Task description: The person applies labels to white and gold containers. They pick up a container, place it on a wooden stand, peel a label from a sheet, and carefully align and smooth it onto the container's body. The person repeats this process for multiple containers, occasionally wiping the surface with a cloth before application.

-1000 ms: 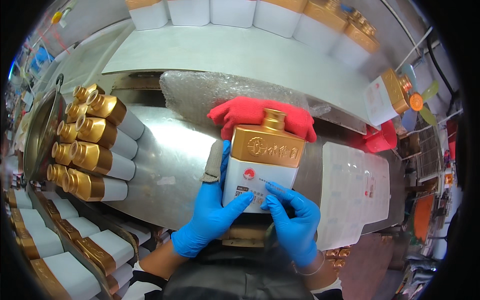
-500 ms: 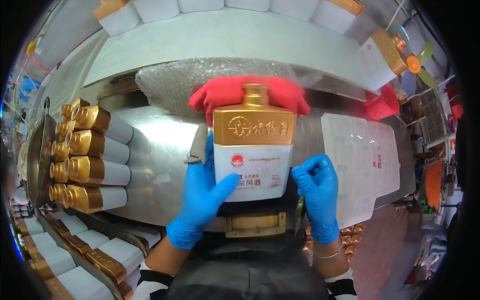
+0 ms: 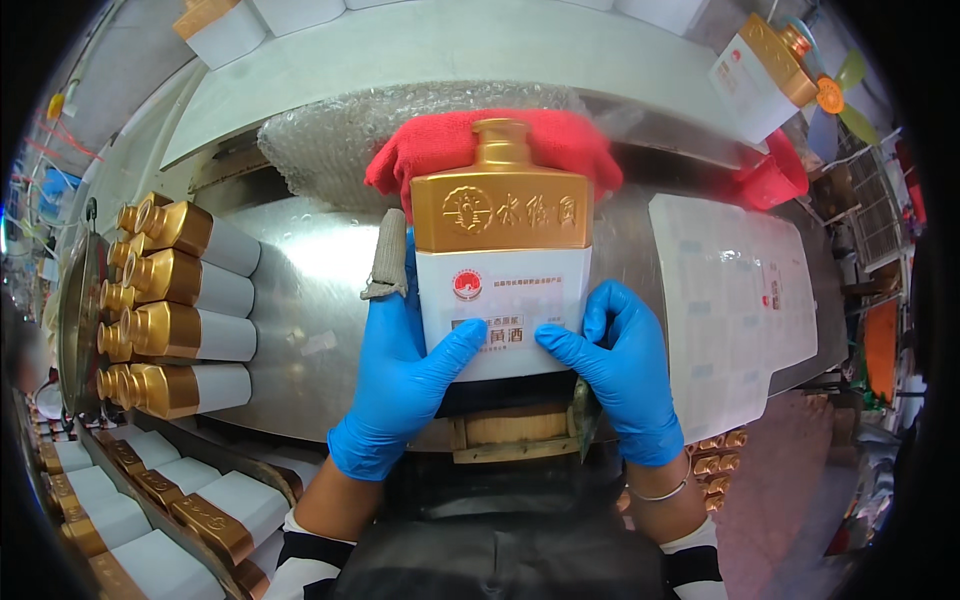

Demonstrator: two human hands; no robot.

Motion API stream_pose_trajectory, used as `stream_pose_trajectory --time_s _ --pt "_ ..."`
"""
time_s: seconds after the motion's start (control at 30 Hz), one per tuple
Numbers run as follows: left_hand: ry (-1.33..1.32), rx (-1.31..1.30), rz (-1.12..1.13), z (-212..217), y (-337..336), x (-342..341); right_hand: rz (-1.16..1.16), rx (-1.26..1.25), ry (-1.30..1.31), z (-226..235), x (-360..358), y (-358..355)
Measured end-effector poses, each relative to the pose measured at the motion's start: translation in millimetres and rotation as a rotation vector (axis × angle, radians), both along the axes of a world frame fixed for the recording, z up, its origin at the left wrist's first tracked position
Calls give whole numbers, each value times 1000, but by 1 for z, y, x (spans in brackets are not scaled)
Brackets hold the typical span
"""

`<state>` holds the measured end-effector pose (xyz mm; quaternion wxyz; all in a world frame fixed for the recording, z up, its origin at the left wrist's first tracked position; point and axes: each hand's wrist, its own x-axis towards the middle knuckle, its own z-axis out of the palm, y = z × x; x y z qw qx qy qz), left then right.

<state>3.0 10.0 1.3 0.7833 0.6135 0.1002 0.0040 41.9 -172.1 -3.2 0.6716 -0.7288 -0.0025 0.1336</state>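
A flat bottle [image 3: 503, 290] with a gold shoulder and neck and a white printed body faces me, neck pointing away. My left hand [image 3: 392, 375], in a blue glove, grips its left side, thumb across the lower front and the other fingers mostly hidden behind. A grey fabric finger sleeve [image 3: 389, 255] covers one finger of that hand. My right hand [image 3: 625, 365], also gloved in blue, presses its thumb on the lower right front, its fingers curled at the bottle's edge. Just below hangs a dark green strip [image 3: 582, 408]; whether that hand holds it is unclear.
Behind the bottle lie a red towel [image 3: 430, 150] and bubble wrap [image 3: 330, 150]. Several gold-and-white bottles [image 3: 225, 335] are stacked at left, more [image 3: 210, 515] at lower left. White sheets [image 3: 725, 320] lie on the right of the metal table [image 3: 310, 365]. A small fan [image 3: 829, 97] stands far right.
My right hand has moved left, and its thumb now rests on the bottle's front. The bottle shows slightly higher in the picture, still in my left hand.
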Motion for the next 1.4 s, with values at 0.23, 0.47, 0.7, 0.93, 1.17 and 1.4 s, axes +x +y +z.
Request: stream_pose_trajectory --time_s 0.23,0.47,0.7,0.93,1.17,1.4 --pt "-87 -34 75 -6 1 2 14 58 92 3 8 -1" --pt "-4 48 71 4 -8 2 -12 39 33 -4 8 1" --pt "5 65 11 2 -3 3 29 63 28 -6 8 -3" --pt "-96 19 82 -8 -2 4 12 111 62 -3 9 -3" --pt "-75 -14 27 -2 -2 1 21 34 70 3 11 -2" --pt "-87 34 50 -1 -5 1 -9 32 28 -3 10 -3"
